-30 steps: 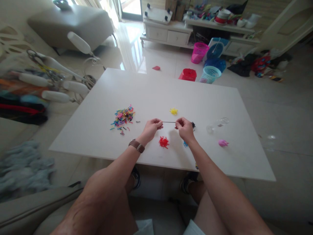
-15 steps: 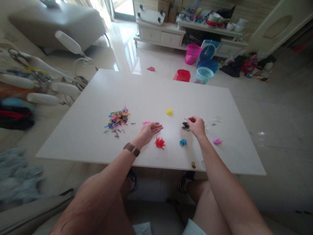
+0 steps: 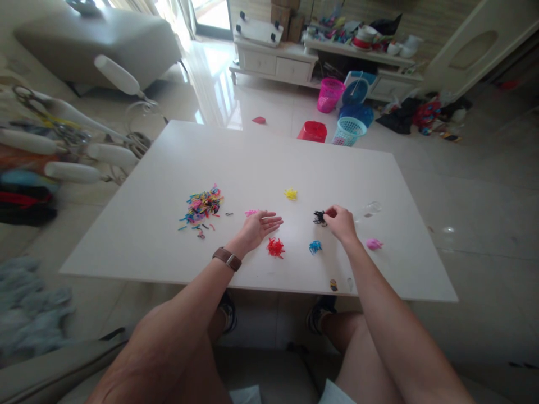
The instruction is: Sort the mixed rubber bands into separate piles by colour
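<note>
The right hand [image 3: 342, 223], just right of the frame's centre, has its fingertips pinched together at the black bands [image 3: 319, 217], a small dark cluster lying on the white table [image 3: 261, 163]. Whether it actually grips a band cannot be told; the fingers touch the cluster's right edge. The left hand [image 3: 257, 225] lies open at centre, palm up, fingers spread and holding nothing, with a brown watch [image 3: 227, 258] on its wrist.

Small sorted heaps surround the hands: red bands [image 3: 275, 247] just below the left hand, blue bands [image 3: 314, 246] below the black ones, yellow bands [image 3: 290, 194] above and between the hands, a pink scrap [image 3: 251, 212] just left of the open fingers, and a pink heap [image 3: 373, 244] right of the right wrist. Further left sits the mixed pile [image 3: 201, 205] of many colours, with a few strays beside it. Nothing lies between either hand and the heaps.

Beyond the table's far edge, in the upper middle of the frame, baskets [image 3: 332, 112] stand on the floor.
</note>
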`<action>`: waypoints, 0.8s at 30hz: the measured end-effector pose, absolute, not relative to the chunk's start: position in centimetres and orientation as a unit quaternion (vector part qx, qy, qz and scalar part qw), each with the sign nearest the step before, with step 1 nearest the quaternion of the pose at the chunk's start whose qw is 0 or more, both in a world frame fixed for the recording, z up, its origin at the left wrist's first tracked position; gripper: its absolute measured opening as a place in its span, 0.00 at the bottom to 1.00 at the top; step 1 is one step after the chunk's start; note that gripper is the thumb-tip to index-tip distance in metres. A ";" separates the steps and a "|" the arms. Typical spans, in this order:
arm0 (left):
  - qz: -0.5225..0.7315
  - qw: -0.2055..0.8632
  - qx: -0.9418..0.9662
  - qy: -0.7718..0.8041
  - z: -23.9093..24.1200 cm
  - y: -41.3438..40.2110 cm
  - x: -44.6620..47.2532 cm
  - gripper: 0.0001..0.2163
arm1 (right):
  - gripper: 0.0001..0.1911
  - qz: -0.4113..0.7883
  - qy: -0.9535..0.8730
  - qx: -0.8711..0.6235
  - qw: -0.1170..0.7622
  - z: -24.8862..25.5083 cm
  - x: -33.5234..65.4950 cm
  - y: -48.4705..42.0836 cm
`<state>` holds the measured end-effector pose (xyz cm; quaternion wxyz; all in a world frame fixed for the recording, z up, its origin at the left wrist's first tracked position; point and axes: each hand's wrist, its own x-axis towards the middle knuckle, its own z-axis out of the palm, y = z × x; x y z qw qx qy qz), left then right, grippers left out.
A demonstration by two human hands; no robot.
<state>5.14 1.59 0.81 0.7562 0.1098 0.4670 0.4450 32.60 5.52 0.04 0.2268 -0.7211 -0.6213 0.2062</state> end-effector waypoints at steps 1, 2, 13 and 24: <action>0.442 0.762 0.108 0.460 0.7 1.6 5.2 0.12 | 0.03 0.218 -0.640 -0.692 0.251 0.3 31.6 5.2; 0.439 0.768 0.108 0.453 0.6 1.6 5.3 0.13 | 0.03 0.243 -0.664 -0.652 0.275 0.5 30.5 4.8; 0.389 0.808 0.189 0.400 0.5 1.0 6.7 0.06 | 0.05 0.332 -0.793 -0.441 0.256 0.2 23.8 2.4; 0.400 0.708 0.343 0.470 -0.5 1.1 6.1 0.08 | 0.02 0.364 -0.715 -0.528 0.279 0.6 24.1 2.5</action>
